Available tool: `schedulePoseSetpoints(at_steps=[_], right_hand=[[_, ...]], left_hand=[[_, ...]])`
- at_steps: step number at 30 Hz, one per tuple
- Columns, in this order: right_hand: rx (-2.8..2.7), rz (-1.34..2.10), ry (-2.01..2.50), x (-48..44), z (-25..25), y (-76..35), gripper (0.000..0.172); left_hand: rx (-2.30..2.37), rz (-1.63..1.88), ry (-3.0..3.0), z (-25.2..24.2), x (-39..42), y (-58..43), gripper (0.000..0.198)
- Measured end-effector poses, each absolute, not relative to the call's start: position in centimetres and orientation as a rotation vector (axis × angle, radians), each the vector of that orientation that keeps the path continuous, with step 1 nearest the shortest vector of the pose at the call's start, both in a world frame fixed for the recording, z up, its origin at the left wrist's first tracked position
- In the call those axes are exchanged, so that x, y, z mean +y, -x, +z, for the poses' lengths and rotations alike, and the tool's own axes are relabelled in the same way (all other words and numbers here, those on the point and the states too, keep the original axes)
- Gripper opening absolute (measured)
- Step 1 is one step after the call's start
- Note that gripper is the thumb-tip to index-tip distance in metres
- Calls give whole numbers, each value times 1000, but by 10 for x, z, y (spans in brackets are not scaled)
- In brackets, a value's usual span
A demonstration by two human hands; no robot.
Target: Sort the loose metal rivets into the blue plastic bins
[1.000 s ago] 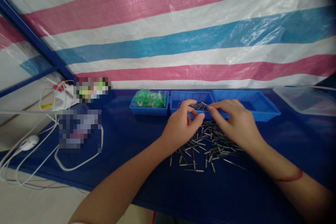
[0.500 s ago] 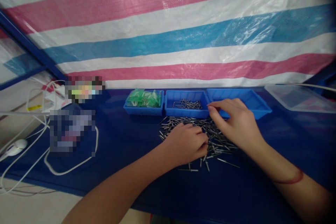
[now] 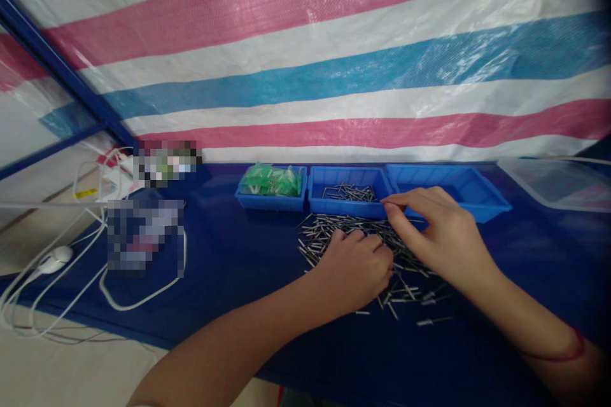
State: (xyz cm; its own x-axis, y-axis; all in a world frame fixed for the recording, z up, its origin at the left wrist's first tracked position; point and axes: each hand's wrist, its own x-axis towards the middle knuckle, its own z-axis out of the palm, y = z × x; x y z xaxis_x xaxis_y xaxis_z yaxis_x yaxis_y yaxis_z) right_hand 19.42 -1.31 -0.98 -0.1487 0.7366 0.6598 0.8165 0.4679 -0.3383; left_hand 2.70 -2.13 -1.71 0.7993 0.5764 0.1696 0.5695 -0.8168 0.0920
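Observation:
A heap of silver blind rivets (image 3: pixel 317 235) lies on the blue tabletop. My left hand (image 3: pixel 356 270) rests on its near side, fingers curled inward; what they hold is hidden. Above the heap's right part is my right hand (image 3: pixel 442 229), thumb and forefinger pinched together by the front corner of the middle blue bin (image 3: pixel 344 208). I cannot make out anything between those fingertips. More rivets (image 3: pixel 351 193) lie inside that bin. A few loose rivets (image 3: pixel 432 321) are scattered at the heap's near edge.
Left of the middle bin, a blue bin (image 3: pixel 272 203) holds green-and-clear packets (image 3: pixel 272 179). A third blue bin (image 3: pixel 472 197) stands partly behind my right hand. A clear plastic lid (image 3: pixel 556 184) lies far right. White cables (image 3: pixel 143 305) and blurred-out items occupy the left; a striped sheet (image 3: pixel 305 89) hangs behind.
The whole view has shifted slightly, so the scene sits further right. My left hand has edged right over the heap, and loose rivets near it lie differently. The right hand keeps its pinch.

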Motion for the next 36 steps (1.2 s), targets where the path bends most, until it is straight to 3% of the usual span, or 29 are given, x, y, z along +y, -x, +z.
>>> schedulePoseSetpoints(at_steps=[9, 18, 23, 36], right_hand=[[-1950, 56, 1275, -16, -12, -192, 17], [-1996, 313, 1283, -14, -24, -186, 20], [-1957, 406, 1311, -15, -23, -185, 21], [-1628, 838, 1249, -12, -24, -185, 27]], left_hand=[[1065, 476, -2686, -10, -6, -21, 18], [1083, 971, -2187, -15, 19, -11, 9], [1059, 1046, -1983, -15, 15, -15, 18], [1015, 1115, -2065, -9, 14, -13, 12]])
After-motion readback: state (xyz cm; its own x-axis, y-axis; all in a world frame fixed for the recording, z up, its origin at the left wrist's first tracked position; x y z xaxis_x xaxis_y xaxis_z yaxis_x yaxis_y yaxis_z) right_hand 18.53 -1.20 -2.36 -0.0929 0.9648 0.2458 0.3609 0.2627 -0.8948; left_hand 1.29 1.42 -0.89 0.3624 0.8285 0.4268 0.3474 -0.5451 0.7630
